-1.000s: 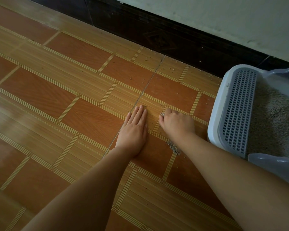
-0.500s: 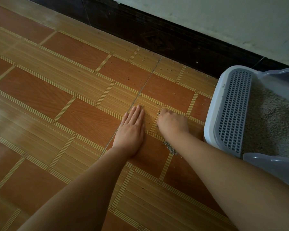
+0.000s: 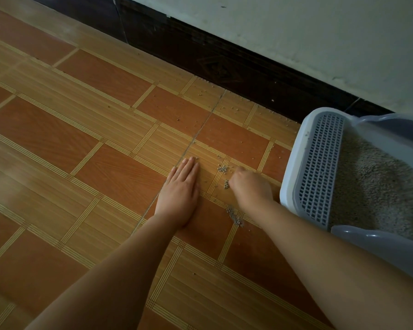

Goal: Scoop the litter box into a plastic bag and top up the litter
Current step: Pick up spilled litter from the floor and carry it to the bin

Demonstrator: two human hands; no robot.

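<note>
Nearest, a small heap of spilled litter [image 3: 235, 217] lies on the floor [image 3: 81, 163] just beside the right wrist. The left hand [image 3: 179, 189] rests flat, fingers straight, holding nothing. The right hand [image 3: 249, 186] is curled beside two loose pellet clusters [image 3: 225, 184] — whether it holds any I cannot tell. The litter box [image 3: 287, 186] stands just to its right, grated step [image 3: 320, 167] toward the hands. A quick sideways sweep would likely scatter pellets or knock the box rim. Open floor lies left and ahead — stray grains [image 3: 227, 108] dot it up to the dark skirting [image 3: 224, 67].
</note>
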